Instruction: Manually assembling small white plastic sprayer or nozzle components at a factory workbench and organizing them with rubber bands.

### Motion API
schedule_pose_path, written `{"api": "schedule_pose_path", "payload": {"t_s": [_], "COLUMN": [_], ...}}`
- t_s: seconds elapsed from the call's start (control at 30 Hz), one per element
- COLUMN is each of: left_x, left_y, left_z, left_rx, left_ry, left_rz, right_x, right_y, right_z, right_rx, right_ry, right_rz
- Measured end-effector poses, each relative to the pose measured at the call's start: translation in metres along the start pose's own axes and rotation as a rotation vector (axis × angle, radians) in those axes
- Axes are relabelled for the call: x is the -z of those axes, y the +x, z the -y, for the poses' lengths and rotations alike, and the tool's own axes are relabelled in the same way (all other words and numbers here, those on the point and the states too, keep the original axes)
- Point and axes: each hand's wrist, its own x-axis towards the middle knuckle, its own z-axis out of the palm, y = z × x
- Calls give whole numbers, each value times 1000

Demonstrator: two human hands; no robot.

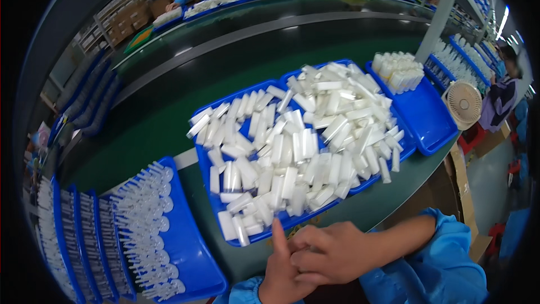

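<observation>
My left hand (283, 269) and my right hand (333, 252) are pressed together at the near edge of a blue tray (211, 188). The left thumb points up, while its other fingers are partly covered by the right hand. Curled right fingers close over the left palm; whether anything small is between them is hidden. Just beyond the hands, the tray holds many white, box-like pieces (289, 183) in clear wrapping. More such pieces are heaped in a second blue tray (406, 142), joining the first on its right.
At left, a blue tray (194, 259) holds rows of clear plastic stemmed parts (152, 236), beside several tilted trays. Upright white tubes (396, 72) fill part of a blue tray (433, 129) at right, near a fan (463, 104). A conveyor belt (152, 124) runs behind; other people work beyond.
</observation>
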Motion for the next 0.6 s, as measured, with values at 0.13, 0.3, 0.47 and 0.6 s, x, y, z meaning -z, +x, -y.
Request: {"api": "schedule_pose_path", "payload": {"t_s": [0.13,0.3,0.47,0.6], "left_x": [-1,-8,48,105], "left_y": [-7,-4,-6,-21], "left_z": [0,-13,-44,-20], "left_rx": [-17,110,141,317], "left_ry": [393,2,9,107], "left_rz": [155,20,22,-361], "right_x": [-1,18,103,216], "right_y": [-6,-6,-24,-72], "right_z": [-4,-4,-67,-173], "right_rx": [61,51,-160,-373], "right_ry": [-29,41,-626,-1023], "right_rz": [-1,-34,-303,-732]}}
